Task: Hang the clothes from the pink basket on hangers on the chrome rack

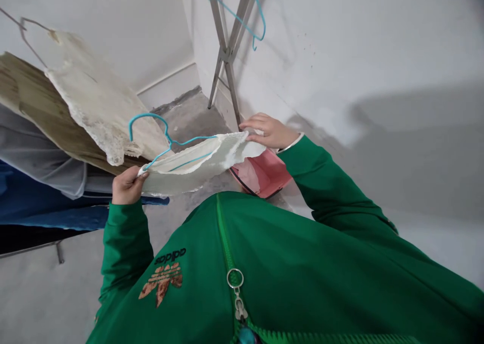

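**Head view, left side first: what is hanging there?**
A blue garment (38,203), a grey garment (38,157) and an olive cloth (34,92) are draping in layers at the frame's left edge. A cream cloth (94,92) is hanging on a grey wire hanger (32,34) in front of them.

**Left grip status?**
The left hand (127,185) is clamping, fingers together, on the near corner of an off-white cloth (189,165) and the end of a teal wire hanger (153,116).

**Cloth condition and position?**
The cloth is stretching in mid-air between both hands. It is thin and crumpled, with a ragged edge. The hanger is lying along it, with its hook rising at the left.

**Right grip status?**
The right hand (270,131) is closing its fingers on the cloth's far corner, just past a pink basin (260,175) below.

**Surroundings, far right?**
A metal drying rack (227,47) is carrying a second teal hanger (242,11) beside a white wall (378,57).
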`<state>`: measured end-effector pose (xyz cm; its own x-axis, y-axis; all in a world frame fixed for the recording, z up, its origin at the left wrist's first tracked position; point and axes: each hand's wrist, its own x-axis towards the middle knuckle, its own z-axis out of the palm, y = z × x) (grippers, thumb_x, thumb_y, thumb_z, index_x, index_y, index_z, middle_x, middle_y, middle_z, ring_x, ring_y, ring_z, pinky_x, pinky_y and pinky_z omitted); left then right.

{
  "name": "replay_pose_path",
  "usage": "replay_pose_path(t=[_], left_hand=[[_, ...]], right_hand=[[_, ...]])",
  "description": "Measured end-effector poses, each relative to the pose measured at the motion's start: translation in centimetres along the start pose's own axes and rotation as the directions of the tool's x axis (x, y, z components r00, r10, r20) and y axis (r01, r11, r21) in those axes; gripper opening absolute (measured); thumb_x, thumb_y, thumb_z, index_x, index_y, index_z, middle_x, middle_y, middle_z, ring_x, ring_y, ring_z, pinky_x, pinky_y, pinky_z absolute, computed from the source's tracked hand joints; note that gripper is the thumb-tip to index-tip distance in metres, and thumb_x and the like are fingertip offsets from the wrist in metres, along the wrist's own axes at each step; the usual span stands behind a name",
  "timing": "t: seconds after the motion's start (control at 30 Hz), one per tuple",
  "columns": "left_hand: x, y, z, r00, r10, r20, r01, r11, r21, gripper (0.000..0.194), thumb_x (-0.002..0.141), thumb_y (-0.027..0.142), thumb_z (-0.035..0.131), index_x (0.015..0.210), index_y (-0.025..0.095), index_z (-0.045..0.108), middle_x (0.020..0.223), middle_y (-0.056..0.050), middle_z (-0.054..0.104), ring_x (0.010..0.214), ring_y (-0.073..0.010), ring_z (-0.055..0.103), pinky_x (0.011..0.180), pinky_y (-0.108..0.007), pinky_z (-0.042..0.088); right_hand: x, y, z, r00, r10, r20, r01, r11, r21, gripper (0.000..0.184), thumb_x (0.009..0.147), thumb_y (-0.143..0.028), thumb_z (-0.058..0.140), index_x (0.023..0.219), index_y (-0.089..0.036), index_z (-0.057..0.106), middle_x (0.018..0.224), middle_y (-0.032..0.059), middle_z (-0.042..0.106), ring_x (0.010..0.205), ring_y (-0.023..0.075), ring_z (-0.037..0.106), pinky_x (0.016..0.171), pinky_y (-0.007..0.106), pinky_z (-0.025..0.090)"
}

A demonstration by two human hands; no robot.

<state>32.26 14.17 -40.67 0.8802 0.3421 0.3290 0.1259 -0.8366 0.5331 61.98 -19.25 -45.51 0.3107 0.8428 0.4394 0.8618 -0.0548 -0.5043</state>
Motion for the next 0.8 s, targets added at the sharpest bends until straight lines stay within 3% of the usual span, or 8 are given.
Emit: replay_pose_path(t=[0.07,0.17,0.23,0.37,0.5,0.6,0.7,0.8], left_hand=[[0.1,0.4,0.4,1.0,0.013,0.023,-0.013,1.0,-0.005,0.026,0.082,0.039,0.056,0.066,0.019,0.059,0.058,0.001,0.048,0.055,-0.0115,0.044,0.056,-0.024,0.039],[0.4,1.0,0.9,0.998,0.044,0.046,-0.044,0.999,-0.006,0.025,0.082,0.039,0.056,0.069,0.018,0.06,0.059,0.001,0.049,0.056,-0.0113,0.045,0.057,-0.023,0.04],[0.7,1.1,1.2,0.997,0.06,0.041,-0.06,0.998,0.005,0.025,0.083,0.039,0.055,0.072,0.017,0.061,0.062,0.001,0.051,0.059,-0.0115,0.047,0.059,-0.023,0.041],[1.3,-0.6,1.7,0.998,0.054,0.021,-0.055,0.997,0.058,0.025,0.081,0.04,0.058,0.073,0.017,0.061,0.068,0.0,0.053,0.066,-0.0132,0.051,0.066,-0.024,0.044],[1.2,-2.7,2.5,0.993,0.009,0.119,-0.009,1.0,0.002,0.024,0.077,0.04,0.062,0.071,0.017,0.059,0.078,-0.004,0.057,0.072,-0.0147,0.052,0.067,-0.025,0.046],[0.9,-3.4,3.3,0.972,-0.064,0.227,0.09,0.99,-0.105,0.027,0.074,0.042,0.063,0.08,0.016,0.06,0.081,-0.003,0.059,0.074,-0.0154,0.054,0.068,-0.026,0.046],[0.6,-3.9,3.9,0.945,-0.171,0.279,0.218,0.965,-0.146,0.031,0.071,0.042,0.064,0.086,0.015,0.059,0.072,0.002,0.055,0.067,-0.0132,0.052,0.064,-0.024,0.044],[0.4,-4.3,4.1,0.945,-0.24,0.224,0.272,0.954,-0.125,0.026,0.071,0.037,0.062,0.087,0.016,0.058,0.068,0.004,0.053,0.064,-0.0119,0.05,0.063,-0.024,0.043]], right_hand=[[0.4,-1.4,0.3,0.998,-0.069,0.0,0.068,0.992,-0.106,0.049,0.09,-0.058,0.047,0.113,-0.018,0.064,0.109,0.012,0.067,0.102,0.024,0.059,0.091,0.04,0.045],[0.9,-3.5,1.4,0.993,-0.113,-0.021,0.106,0.97,-0.218,0.041,0.097,-0.048,0.036,0.099,-0.018,0.065,0.089,0.0091,0.068,0.088,0.0212,0.06,0.08,0.036,0.047],[1.0,-4.3,1.9,0.987,-0.118,-0.108,0.087,0.964,-0.25,0.039,0.099,-0.039,0.032,0.093,-0.018,0.064,0.08,0.0076,0.065,0.08,0.0198,0.06,0.072,0.034,0.047],[0.8,-4.0,1.8,0.951,-0.089,-0.294,0.025,0.976,-0.217,0.033,0.099,-0.037,0.036,0.093,-0.02,0.063,0.081,0.0075,0.066,0.079,0.0194,0.062,0.071,0.033,0.048],[0.5,-3.5,0.6,0.947,-0.07,-0.314,0.008,0.981,-0.193,0.033,0.098,-0.038,0.039,0.088,-0.02,0.064,0.076,0.0059,0.067,0.073,0.0179,0.063,0.067,0.032,0.05],[0.1,-3.5,-0.6,0.945,-0.078,-0.318,0.022,0.984,-0.177,0.028,0.095,-0.035,0.045,0.086,-0.018,0.066,0.077,0.0059,0.069,0.073,0.0172,0.065,0.067,0.03,0.052],[-0.1,-3.5,-1.9,0.956,0.008,-0.293,-0.051,0.989,-0.139,0.028,0.093,-0.038,0.048,0.083,-0.02,0.067,0.078,0.006,0.07,0.074,0.0179,0.067,0.069,0.031,0.052],[-0.2,-3.2,-3.4,0.948,0.155,-0.278,-0.181,0.981,-0.07,0.029,0.089,-0.043,0.05,0.08,-0.021,0.068,0.077,0.005,0.07,0.073,0.0184,0.066,0.068,0.031,0.052]])
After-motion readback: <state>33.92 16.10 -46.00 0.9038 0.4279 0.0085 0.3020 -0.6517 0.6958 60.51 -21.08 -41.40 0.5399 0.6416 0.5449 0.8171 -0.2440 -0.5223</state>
